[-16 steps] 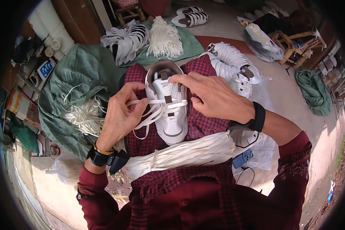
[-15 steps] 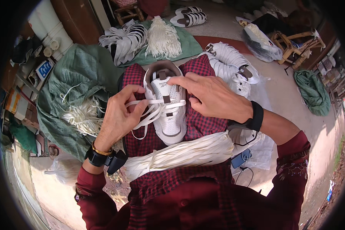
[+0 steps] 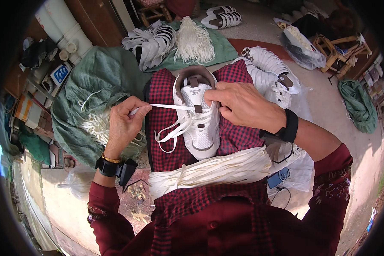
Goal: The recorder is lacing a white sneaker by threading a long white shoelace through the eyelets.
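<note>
A white and grey sneaker lies on my lap over red-and-black checked cloth, its toe toward me and its heel opening away. My left hand is closed in a pinch on the end of a white shoelace, drawn taut leftward from the tongue area. More loops of the lace hang loose over the shoe's left side. At the right edge of the shoe's eyelet row, my right hand grips the upper, index finger beside the tongue and thumb against the side.
Across my lap lies a bundle of white laces. Green sacking with loose laces stands at left. Rows of white shoe uppers and a lace bunch lie ahead. A blue phone is at lower right, a wooden stool far right.
My left hand has moved left, away from the shoe, pulling one lace end straight. My right hand stays at the shoe's right edge, its index finger now lower beside the tongue.
</note>
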A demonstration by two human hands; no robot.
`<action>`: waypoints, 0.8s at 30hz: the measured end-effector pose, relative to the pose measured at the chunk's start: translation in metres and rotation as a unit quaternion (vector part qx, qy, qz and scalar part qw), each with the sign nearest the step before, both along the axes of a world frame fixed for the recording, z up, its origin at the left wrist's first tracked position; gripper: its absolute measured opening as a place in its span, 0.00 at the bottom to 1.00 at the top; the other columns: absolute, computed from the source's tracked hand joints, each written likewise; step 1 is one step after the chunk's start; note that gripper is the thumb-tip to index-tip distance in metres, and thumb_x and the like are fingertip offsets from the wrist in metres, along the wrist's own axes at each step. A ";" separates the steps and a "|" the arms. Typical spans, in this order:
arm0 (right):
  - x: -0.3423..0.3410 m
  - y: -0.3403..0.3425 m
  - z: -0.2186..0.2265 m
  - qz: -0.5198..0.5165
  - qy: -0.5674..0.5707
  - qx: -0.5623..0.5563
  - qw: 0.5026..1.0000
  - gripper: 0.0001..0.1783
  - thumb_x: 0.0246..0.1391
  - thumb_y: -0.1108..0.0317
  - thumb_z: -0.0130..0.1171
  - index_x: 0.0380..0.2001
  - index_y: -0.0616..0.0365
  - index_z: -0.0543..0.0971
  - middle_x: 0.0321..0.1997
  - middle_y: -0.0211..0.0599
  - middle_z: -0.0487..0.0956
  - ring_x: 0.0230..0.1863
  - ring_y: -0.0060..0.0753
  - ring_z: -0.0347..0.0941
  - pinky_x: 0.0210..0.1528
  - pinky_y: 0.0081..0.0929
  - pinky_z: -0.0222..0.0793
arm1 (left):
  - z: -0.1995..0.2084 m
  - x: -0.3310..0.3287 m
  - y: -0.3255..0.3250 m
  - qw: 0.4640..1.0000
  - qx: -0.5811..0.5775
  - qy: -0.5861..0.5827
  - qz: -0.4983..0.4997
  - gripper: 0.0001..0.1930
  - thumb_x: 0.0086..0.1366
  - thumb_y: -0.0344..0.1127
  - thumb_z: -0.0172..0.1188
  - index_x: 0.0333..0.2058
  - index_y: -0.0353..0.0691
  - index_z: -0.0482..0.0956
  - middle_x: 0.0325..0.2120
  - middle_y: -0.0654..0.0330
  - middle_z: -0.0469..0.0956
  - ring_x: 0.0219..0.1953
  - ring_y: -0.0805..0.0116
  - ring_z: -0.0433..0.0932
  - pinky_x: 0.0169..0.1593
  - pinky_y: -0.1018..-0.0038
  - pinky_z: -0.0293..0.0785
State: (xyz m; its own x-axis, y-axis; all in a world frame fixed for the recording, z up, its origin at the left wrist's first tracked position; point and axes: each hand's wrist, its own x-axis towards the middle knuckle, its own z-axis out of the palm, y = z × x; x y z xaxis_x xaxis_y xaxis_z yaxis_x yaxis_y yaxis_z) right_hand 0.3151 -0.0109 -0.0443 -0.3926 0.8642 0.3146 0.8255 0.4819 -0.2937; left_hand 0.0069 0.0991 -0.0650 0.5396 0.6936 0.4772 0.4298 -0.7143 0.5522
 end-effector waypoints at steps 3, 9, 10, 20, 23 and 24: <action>-0.002 -0.003 0.006 -0.012 0.002 -0.018 1.000 0.17 0.42 0.80 0.55 0.38 0.55 0.79 0.34 0.44 0.75 0.38 0.54 0.77 0.34 0.51 0.71 | -0.005 0.002 0.005 0.995 -0.101 -0.005 -0.005 0.06 0.68 0.32 0.66 0.37 0.35 0.84 0.20 0.69 0.75 0.24 0.84 0.68 0.29 0.78 0.67; -0.010 0.004 0.014 0.048 -0.037 0.112 0.992 0.10 0.41 0.78 0.59 0.31 0.63 0.80 0.40 0.40 0.71 0.48 0.44 0.69 0.44 0.40 0.70 | 0.007 0.021 -0.022 0.984 -0.172 -0.015 -0.043 0.10 0.69 0.32 0.63 0.45 0.35 0.83 0.25 0.67 0.78 0.28 0.83 0.74 0.32 0.80 0.72; -0.011 0.008 0.013 0.079 -0.065 0.157 0.982 0.07 0.41 0.77 0.60 0.28 0.65 0.80 0.42 0.39 0.71 0.50 0.42 0.67 0.47 0.38 0.70 | 0.010 0.024 -0.024 0.987 -0.150 0.019 -0.057 0.11 0.68 0.33 0.63 0.45 0.35 0.83 0.26 0.66 0.80 0.29 0.83 0.75 0.32 0.80 0.73; -0.008 0.015 0.013 0.022 -0.062 0.012 0.998 0.07 0.51 0.70 0.57 0.24 0.61 0.81 0.36 0.33 0.74 0.48 0.39 0.64 0.48 0.39 0.60 | -0.014 0.022 0.001 0.965 0.253 0.002 -0.074 0.15 0.56 0.19 0.66 0.43 0.37 0.84 0.33 0.57 0.81 0.32 0.56 0.84 0.34 0.66 0.81; -0.011 0.014 0.014 -0.009 -0.026 -0.025 0.999 0.08 0.51 0.68 0.59 0.24 0.60 0.82 0.35 0.33 0.74 0.48 0.38 0.64 0.47 0.39 0.58 | -0.014 0.025 -0.002 0.946 0.318 0.009 -0.061 0.17 0.55 0.19 0.65 0.45 0.39 0.84 0.35 0.58 0.81 0.32 0.57 0.84 0.34 0.66 0.82; -0.014 0.013 0.016 -0.030 -0.023 -0.043 0.998 0.08 0.50 0.67 0.60 0.23 0.60 0.82 0.34 0.33 0.74 0.48 0.38 0.64 0.46 0.39 0.57 | -0.012 0.029 -0.005 0.948 0.308 0.007 -0.078 0.17 0.56 0.18 0.65 0.45 0.38 0.84 0.35 0.56 0.82 0.33 0.57 0.84 0.35 0.67 0.82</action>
